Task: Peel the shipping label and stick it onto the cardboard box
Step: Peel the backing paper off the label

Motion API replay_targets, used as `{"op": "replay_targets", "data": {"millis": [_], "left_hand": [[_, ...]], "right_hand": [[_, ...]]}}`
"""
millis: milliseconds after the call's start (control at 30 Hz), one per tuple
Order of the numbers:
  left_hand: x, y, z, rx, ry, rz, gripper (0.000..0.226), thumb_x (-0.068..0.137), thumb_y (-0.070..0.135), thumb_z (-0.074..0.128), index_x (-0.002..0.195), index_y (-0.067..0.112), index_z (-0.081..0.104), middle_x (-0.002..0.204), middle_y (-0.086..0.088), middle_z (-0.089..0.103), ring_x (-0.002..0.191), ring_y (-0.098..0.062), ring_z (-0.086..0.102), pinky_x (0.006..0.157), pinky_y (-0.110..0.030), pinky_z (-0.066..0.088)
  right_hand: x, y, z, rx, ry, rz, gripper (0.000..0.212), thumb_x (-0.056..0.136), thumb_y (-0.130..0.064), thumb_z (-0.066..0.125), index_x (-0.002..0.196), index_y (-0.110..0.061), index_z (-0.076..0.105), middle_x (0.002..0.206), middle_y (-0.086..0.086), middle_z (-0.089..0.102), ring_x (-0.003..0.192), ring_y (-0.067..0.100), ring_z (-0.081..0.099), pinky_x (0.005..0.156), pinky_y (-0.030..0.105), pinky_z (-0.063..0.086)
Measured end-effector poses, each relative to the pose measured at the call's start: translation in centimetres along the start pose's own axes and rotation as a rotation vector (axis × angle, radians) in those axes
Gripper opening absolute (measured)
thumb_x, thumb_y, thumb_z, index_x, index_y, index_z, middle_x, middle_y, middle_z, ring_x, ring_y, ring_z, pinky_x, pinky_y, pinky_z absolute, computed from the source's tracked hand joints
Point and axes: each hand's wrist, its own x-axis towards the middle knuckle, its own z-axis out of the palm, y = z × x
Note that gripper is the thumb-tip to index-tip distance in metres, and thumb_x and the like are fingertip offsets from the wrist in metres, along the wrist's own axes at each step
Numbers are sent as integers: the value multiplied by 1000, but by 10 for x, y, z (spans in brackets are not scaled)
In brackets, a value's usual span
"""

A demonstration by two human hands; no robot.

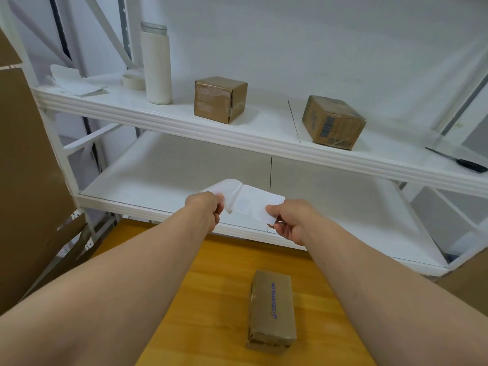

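White paper shipping label (252, 204) half peeled, pinched by left hand (204, 211) and right hand (291, 223); brown cardboard box (272, 310) waits bare

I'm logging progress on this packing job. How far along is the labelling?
Done: the label sheet is partly peeled, one layer curling back. In hand: the left hand pinches the curled layer, the right hand pinches the flat one. Left: finish peeling and stick the label on a box; the box on the wooden surface carries no white label on the faces shown.
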Motion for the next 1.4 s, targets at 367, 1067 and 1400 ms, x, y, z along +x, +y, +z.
{"op": "replay_targets", "data": {"millis": [367,1067,1400], "left_hand": [[13,-7,-13,-51,21,-32,9,90,10,67,88,4,61,75,-9,66,61,-14,52,67,-21,47],[44,-28,-27,-36,18,-138,23,90,9,68,75,2,51,75,-9,66,54,-9,52,77,-18,53],[60,-71,-44,839,-140,-121,31,92,1,52,62,8,45,65,-8,45,49,-17,32,50,-24,28]], "right_hand": [[8,6,11,-45,-26,25,33,88,-9,72,119,-6,59,116,15,68,65,20,68,34,17,44],[17,11,21,-95,-82,66,39,91,-1,67,128,2,54,88,17,66,35,9,59,36,17,49],[22,12,33,-144,-101,115,12,91,-2,67,97,-3,57,96,16,65,46,13,60,40,19,53]]}}
